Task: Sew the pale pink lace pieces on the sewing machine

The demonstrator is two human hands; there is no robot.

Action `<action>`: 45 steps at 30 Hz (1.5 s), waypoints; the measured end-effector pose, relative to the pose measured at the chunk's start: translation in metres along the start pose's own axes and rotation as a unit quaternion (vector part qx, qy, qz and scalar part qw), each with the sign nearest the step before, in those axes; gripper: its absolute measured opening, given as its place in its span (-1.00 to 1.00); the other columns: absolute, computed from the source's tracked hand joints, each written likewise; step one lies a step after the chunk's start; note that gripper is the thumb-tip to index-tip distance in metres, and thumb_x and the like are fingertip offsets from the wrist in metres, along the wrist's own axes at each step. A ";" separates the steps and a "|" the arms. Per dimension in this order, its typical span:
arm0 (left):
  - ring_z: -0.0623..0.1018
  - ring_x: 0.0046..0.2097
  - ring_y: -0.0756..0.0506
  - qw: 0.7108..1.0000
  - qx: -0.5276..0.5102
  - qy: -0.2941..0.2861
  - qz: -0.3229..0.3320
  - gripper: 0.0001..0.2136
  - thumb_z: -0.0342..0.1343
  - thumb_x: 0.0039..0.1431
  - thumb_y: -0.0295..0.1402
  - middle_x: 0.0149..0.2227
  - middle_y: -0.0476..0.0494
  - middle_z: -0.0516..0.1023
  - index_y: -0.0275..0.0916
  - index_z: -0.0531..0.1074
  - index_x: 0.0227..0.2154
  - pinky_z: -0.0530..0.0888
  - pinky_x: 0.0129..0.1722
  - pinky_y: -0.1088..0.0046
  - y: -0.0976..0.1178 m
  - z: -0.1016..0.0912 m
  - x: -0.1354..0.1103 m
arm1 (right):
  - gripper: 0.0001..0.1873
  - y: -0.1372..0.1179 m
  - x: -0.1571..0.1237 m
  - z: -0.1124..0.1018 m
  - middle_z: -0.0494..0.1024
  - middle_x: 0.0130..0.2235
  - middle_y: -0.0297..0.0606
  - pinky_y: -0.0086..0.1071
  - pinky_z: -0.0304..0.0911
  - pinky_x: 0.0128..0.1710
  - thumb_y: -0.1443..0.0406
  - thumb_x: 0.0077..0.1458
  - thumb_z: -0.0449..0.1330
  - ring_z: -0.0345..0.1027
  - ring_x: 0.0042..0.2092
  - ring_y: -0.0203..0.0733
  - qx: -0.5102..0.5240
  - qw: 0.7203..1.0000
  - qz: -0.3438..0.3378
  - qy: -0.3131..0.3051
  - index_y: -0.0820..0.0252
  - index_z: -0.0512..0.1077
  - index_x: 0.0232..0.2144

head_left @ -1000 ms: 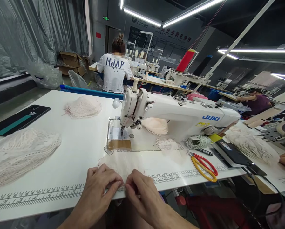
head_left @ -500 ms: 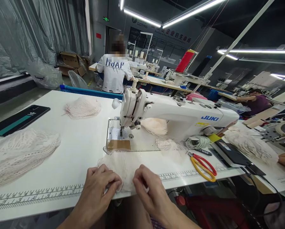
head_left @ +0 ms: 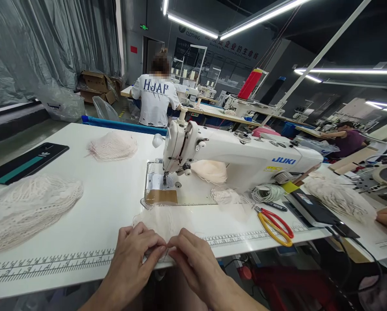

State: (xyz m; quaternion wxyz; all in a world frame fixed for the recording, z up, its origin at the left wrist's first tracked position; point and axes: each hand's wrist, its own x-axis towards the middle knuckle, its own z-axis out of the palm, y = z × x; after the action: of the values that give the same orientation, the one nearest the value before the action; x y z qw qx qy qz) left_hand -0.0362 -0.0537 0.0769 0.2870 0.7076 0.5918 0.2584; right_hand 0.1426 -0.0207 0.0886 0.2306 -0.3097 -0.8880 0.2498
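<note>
My left hand (head_left: 133, 255) and my right hand (head_left: 193, 259) meet at the near edge of the white table (head_left: 109, 203). Both pinch the near edge of a pale pink lace piece (head_left: 162, 222), fingertips almost touching. The lace lies flat just in front of the white JUKI sewing machine (head_left: 232, 157), whose needle (head_left: 164, 179) stands behind it with nothing under it.
Stacks of pale lace pieces lie at the left (head_left: 25, 209), far left (head_left: 112, 146) and right (head_left: 338, 196). Red-and-yellow scissors (head_left: 275, 222), a white cord coil (head_left: 269, 192) and a black tablet (head_left: 313, 209) lie right of the machine. A dark phone (head_left: 25, 163) sits far left. A person in a white shirt (head_left: 156, 97) works behind.
My right hand drew apart from the left half a second ago, then came back; both sets of fingertips now meet again on the lace edge.
</note>
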 end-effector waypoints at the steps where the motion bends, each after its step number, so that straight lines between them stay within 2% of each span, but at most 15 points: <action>1: 0.40 -0.25 -0.13 1.000 0.001 0.001 -0.002 -0.78 -0.05 0.24 -0.20 -0.41 0.04 0.51 -0.04 0.47 -0.41 0.20 -0.19 0.24 0.000 0.000 0.000 | -0.84 0.000 0.000 0.000 0.35 -0.36 -0.30 -0.46 0.12 -0.39 0.39 0.25 -0.06 0.23 -0.33 -0.26 -0.006 1.000 -0.004 -0.005 0.15 0.31 -0.24; 8: 0.38 -0.28 -0.12 1.000 0.007 0.016 -0.001 -0.79 -0.05 0.21 -0.26 -0.44 0.03 0.48 -0.09 0.44 -0.46 0.23 -0.20 0.23 0.000 0.001 0.001 | -0.84 0.003 0.004 0.004 0.33 -0.36 -0.30 -0.46 0.08 -0.41 0.39 0.25 -0.08 0.19 -0.36 -0.27 -0.032 0.999 0.012 -0.026 0.16 0.29 -0.30; 17: 0.38 -0.33 -0.11 1.000 0.015 0.017 -0.004 -0.79 -0.06 0.19 -0.28 -0.46 0.02 0.46 -0.10 0.42 -0.49 0.25 -0.22 0.23 0.001 0.000 0.000 | -0.83 0.006 0.006 0.006 0.32 -0.38 -0.31 -0.43 0.03 -0.43 0.39 0.22 -0.12 0.16 -0.40 -0.28 -0.051 0.998 -0.002 -0.035 0.17 0.20 -0.39; 27: 0.38 -0.32 -0.12 0.999 0.033 0.015 -0.024 -0.77 -0.08 0.18 -0.28 -0.47 -0.01 0.43 -0.13 0.41 -0.50 0.26 -0.21 0.19 0.003 0.000 0.001 | -0.86 0.004 0.006 0.008 0.30 -0.44 -0.31 -0.39 -0.05 -0.47 0.44 0.12 -0.10 0.12 -0.44 -0.26 -0.084 0.996 -0.027 0.009 0.17 0.17 -0.44; 31: 0.38 -0.34 -0.12 0.999 0.038 0.016 -0.011 -0.77 -0.10 0.19 -0.28 -0.49 -0.01 0.41 -0.14 0.40 -0.50 0.25 -0.21 0.18 0.003 0.000 0.001 | -0.87 0.007 0.008 0.009 0.30 -0.46 -0.30 -0.38 -0.06 -0.48 0.45 0.05 -0.10 0.11 -0.45 -0.25 -0.090 0.995 -0.046 0.020 0.17 0.17 -0.45; 33: 0.38 -0.33 -0.12 0.999 0.039 0.017 -0.005 -0.77 -0.09 0.19 -0.30 -0.50 -0.01 0.42 -0.15 0.39 -0.51 0.25 -0.21 0.19 0.003 0.001 0.001 | -0.87 0.009 0.009 0.010 0.27 -0.48 -0.30 -0.38 -0.07 -0.49 0.45 0.04 -0.10 0.10 -0.45 -0.24 -0.090 0.994 -0.048 0.046 0.17 0.16 -0.47; 37: 0.38 -0.31 -0.12 0.999 0.037 0.019 -0.003 -0.77 -0.10 0.20 -0.30 -0.49 0.00 0.43 -0.15 0.39 -0.51 0.23 -0.21 0.21 0.002 0.002 0.000 | -0.86 0.010 0.009 0.008 0.24 -0.51 -0.32 -0.40 -0.07 -0.49 0.45 0.05 -0.10 0.08 -0.46 -0.25 -0.071 0.992 -0.051 0.094 0.17 0.16 -0.49; 39: 0.38 -0.31 -0.11 0.999 0.037 0.019 -0.011 -0.75 -0.12 0.21 -0.28 -0.49 0.01 0.43 -0.15 0.39 -0.51 0.22 -0.20 0.21 0.001 0.003 0.000 | -0.85 0.008 0.006 0.004 0.25 -0.49 -0.32 -0.41 -0.05 -0.48 0.45 0.09 -0.10 0.09 -0.46 -0.26 -0.043 0.995 -0.052 0.078 0.17 0.18 -0.46; 43: 0.37 -0.32 -0.11 0.999 0.040 0.018 -0.019 -0.74 -0.12 0.21 -0.26 -0.47 0.01 0.43 -0.14 0.40 -0.50 0.21 -0.19 0.20 0.001 0.003 0.000 | -0.82 0.004 0.001 -0.006 0.28 -0.42 -0.32 -0.45 0.04 -0.42 0.40 0.23 -0.10 0.16 -0.40 -0.30 0.046 0.997 0.009 0.059 0.17 0.21 -0.41; 45: 0.38 -0.31 -0.11 0.999 0.039 0.013 -0.018 -0.75 -0.12 0.20 -0.27 -0.47 0.01 0.43 -0.14 0.40 -0.50 0.20 -0.18 0.20 0.002 0.003 0.000 | -0.84 0.001 -0.002 -0.008 0.30 -0.40 -0.33 -0.47 0.07 -0.39 0.39 0.24 -0.07 0.19 -0.37 -0.31 0.067 0.997 0.021 0.040 0.17 0.23 -0.39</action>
State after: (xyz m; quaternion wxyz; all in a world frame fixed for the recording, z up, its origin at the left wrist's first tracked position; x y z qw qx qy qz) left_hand -0.0330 -0.0544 0.0761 0.2565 0.7039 0.6177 0.2389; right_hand 0.1490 -0.0191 0.0932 0.2807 -0.3214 -0.8528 0.3011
